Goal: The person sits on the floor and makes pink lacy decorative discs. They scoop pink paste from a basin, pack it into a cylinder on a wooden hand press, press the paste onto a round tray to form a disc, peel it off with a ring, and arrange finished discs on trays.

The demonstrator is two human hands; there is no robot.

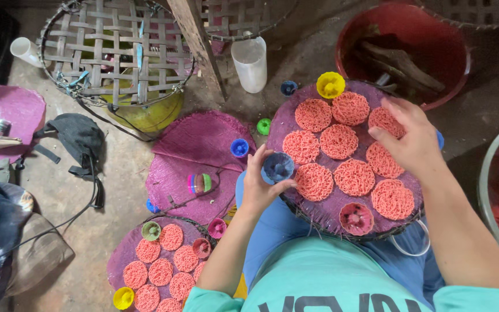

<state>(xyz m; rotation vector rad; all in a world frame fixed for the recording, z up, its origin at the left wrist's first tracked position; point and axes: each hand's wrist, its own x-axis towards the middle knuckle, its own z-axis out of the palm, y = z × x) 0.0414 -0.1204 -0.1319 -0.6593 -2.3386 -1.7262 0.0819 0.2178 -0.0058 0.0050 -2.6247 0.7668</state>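
The blue cup (278, 166) in the left hand (259, 186) is looking like smooth, slightly glossy plastic. The pink discs (338, 141) are showing a rough, stringy, matt surface, lying on a purple mat (289, 118) that is perhaps woven fibre.

On the person's lap rests a purple woven tray (295, 115) covered with round pink noodle discs (338, 141). The left hand (259, 188) grips a blue cup (278, 167) at the tray's near-left edge; the right hand (414, 138) touches discs at its far-right.
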